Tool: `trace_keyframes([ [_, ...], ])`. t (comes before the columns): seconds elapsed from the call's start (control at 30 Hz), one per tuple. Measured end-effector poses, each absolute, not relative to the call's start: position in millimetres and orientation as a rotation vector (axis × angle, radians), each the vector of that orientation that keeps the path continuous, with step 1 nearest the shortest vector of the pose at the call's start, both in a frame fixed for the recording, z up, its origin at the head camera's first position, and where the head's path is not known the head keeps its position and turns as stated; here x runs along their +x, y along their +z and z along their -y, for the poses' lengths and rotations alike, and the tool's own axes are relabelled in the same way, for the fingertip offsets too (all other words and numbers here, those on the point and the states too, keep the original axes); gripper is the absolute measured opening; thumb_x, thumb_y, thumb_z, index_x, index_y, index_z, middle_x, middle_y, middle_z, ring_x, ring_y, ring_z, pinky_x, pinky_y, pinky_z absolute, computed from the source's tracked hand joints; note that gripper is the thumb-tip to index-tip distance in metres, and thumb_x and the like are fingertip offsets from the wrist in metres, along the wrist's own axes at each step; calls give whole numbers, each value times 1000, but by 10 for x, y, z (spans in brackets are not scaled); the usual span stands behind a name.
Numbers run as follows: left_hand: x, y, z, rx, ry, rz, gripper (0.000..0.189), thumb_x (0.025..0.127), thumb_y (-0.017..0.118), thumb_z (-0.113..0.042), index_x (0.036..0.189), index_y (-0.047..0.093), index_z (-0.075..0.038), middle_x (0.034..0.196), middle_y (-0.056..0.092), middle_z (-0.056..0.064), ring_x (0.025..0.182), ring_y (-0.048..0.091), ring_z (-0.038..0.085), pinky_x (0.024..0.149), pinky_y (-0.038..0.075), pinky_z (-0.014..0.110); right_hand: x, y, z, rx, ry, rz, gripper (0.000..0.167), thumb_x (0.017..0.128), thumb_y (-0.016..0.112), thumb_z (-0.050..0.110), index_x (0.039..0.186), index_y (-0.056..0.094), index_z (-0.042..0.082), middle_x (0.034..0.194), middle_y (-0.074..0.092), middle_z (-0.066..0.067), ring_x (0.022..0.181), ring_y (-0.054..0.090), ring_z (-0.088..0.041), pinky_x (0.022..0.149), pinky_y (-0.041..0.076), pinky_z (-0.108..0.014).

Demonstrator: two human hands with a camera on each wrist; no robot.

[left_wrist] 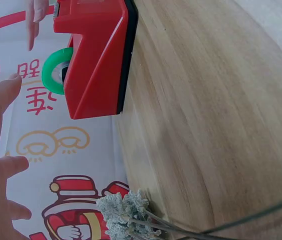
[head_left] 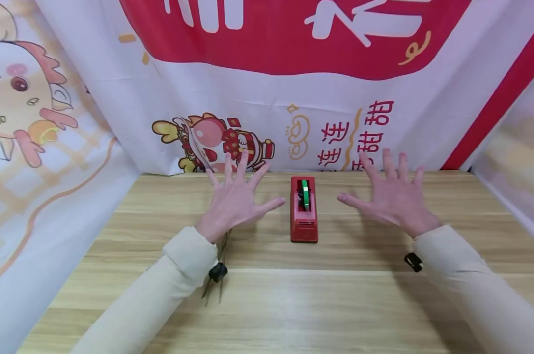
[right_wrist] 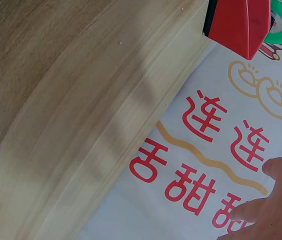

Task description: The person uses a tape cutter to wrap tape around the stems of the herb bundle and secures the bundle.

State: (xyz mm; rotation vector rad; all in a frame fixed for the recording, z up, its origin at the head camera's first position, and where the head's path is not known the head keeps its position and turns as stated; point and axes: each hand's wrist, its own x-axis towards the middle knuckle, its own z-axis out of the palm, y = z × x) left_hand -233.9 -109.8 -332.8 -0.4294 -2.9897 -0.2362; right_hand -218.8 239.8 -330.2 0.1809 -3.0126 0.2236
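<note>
A red tape dispenser [head_left: 304,232] stands on the wooden table between my two hands, with a roll of green tape [head_left: 305,194] in its slot. To its left my left hand [head_left: 235,200] is held over the table, fingers spread and nothing in them. Thin dark stems [head_left: 224,246] lie beneath that hand and wrist; in the left wrist view they end in a pale grey-green, fluffy flower head [left_wrist: 126,212]. My right hand [head_left: 394,200] hovers right of the dispenser, also spread and holding nothing. Both thumbs point inward toward the dispenser, apart from it.
The light wooden table [head_left: 289,314] runs back to a printed cloth [head_left: 249,93] with red lettering and cartoon figures. More cloth hangs along the left and right sides. Small black devices are worn at both wrists, by the beige sleeves [head_left: 160,275].
</note>
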Motion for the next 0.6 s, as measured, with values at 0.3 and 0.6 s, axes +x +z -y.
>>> trace_keyframes([
  [0.3, -2318, -3333, 1018, -466, -374, 2987, 98, 88, 48, -91, 168, 16, -46, 181, -9, 4, 165, -7, 46, 121, 3, 82, -2177, -3298, -2366, 167, 504, 2977, 111, 89, 49, 89, 172, 5, 29, 178, 1, -25, 160, 7, -58, 120, 7, -84],
  [0.6, -2321, -3466, 788, -529, -1028, 2964, 77, 100, 55, -71, 166, 29, -41, 179, 20, 6, 163, 24, 40, 123, 26, 73, -2044, -3348, -2101, 131, 1227, 2797, 84, 99, 64, 64, 162, 37, 15, 156, 53, -22, 138, 55, -44, 106, 51, -64],
])
